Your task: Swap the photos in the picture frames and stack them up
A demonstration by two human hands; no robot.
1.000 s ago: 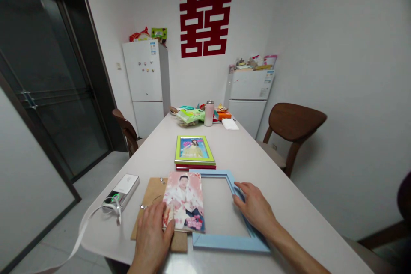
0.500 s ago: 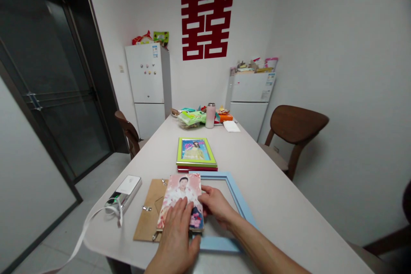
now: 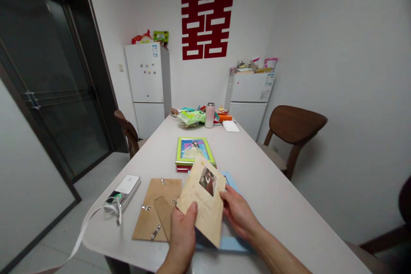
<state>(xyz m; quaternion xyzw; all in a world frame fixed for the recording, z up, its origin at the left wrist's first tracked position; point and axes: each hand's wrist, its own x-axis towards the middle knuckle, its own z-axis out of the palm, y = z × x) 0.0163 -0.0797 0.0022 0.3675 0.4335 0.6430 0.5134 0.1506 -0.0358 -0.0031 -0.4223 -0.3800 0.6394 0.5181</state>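
Observation:
A cream card with a small picture of two people and faint script is held up at a tilt between my hands. My left hand grips its lower left edge, thumb across the front. The fingers of my right hand pinch the right edge. Whether it is one sheet or several I cannot tell. Beneath it lies a light blue photo frame, mostly covered by the card and hands. Left of my left hand rests a brown backing board with metal clips and a stand leg.
Farther up the table, a green photo frame lies on a red one. A white device with a cord sits at the left edge. A pink bottle and packets stand at the far end. Chairs flank both sides.
The portrait photo that lay over the backing board and blue frame no longer shows. Both hands now hold a cream card raised, farther right. More of the backing board is visible.

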